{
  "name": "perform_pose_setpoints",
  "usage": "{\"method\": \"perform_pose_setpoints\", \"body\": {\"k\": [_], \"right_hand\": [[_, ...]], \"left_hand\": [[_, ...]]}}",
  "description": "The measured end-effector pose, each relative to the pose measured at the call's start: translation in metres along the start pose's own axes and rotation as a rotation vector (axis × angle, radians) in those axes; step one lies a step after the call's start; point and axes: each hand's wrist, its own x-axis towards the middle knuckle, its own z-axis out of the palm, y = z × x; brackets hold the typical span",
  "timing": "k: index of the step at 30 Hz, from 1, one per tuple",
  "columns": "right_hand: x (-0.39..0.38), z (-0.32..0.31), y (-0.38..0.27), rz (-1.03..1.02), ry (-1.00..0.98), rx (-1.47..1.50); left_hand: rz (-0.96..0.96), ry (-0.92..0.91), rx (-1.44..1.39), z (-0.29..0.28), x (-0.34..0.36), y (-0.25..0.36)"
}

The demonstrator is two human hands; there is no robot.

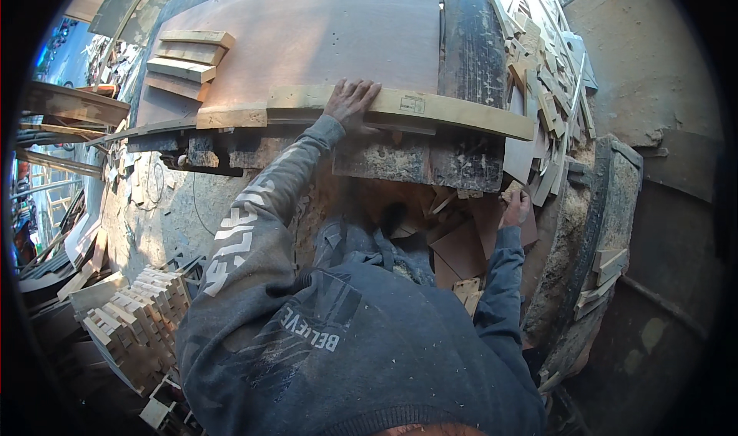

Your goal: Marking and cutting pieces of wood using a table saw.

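My left hand (352,102) grips a long pale wooden board (453,116) lying along the near edge of a pinkish plywood sheet (300,29) on the workbench (469,44). Its fingers are bent over the board's top; the thumb is indistinct. A shorter pale block (231,116) sits at the board's left end. At the bench's lower right corner, my right hand (513,205) is closed on a small wood piece (510,192). Several short wood blocks (188,58) lie on the sheet's left part.
Wood offcuts (550,98) are heaped right of the bench, beside a dusty dark-edged ledge (615,205) with more strips. Stacked slatted wood (134,321) stands at lower left. Loose boards (73,106) jut in at left. Plywood scraps (453,251) lie below the bench.
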Motion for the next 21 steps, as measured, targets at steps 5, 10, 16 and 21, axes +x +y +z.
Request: {"method": "perform_pose_setpoints", "body": {"k": [5,10,16,21], "right_hand": [[0.021,-0.006,0.009,0.097,-0.019,0.235],[0.064,0.007,0.014,0.047,-0.038,0.330],[0.143,0.046,-0.020,0.036,-0.165,0.466],[0.179,0.112,-0.051,0.105,-0.054,0.264]], "left_hand": [[-0.045,-0.023,-0.102,-0.009,0.006,0.005],[-0.029,-0.023,-0.119,-0.005,0.021,-0.002],[-0.025,-0.019,-0.110,0.003,0.058,-0.028],[-0.032,-0.016,-0.078,0.005,0.093,-0.055]]}}
